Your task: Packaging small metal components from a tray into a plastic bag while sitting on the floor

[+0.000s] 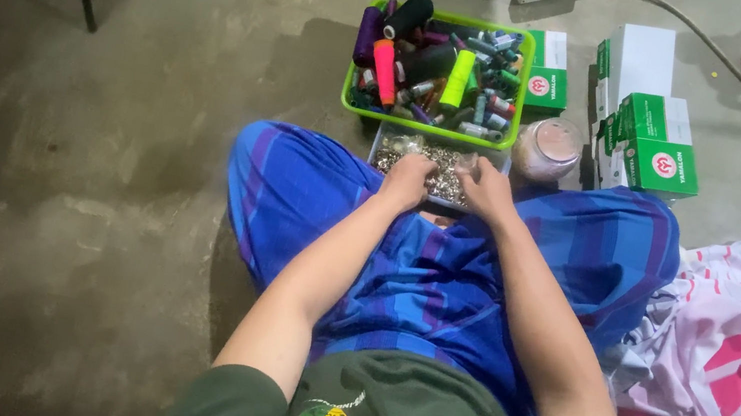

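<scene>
A person sits cross-legged in a blue striped cloth wrap (pixel 442 261) on a concrete floor. Both hands rest at the near edge of a small clear plastic tray of tiny metallic pieces (pixel 435 161), directly ahead of the knees. The left hand (pixel 407 182) looks loosely curled on the tray's left half and the right hand (pixel 485 190) pinches into its right half, though the grip is unclear. Just beyond the tray sits a green plastic basket of coloured thread spools (pixel 439 70).

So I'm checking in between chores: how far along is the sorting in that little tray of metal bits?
Nothing looks set aside yet. Both hands, left hand and right hand, are at the small clear tray of tiny metal pieces. The green plastic basket of thread spools behind it sits untouched, and the pink-and-white cloth pile lies alongside.
</scene>
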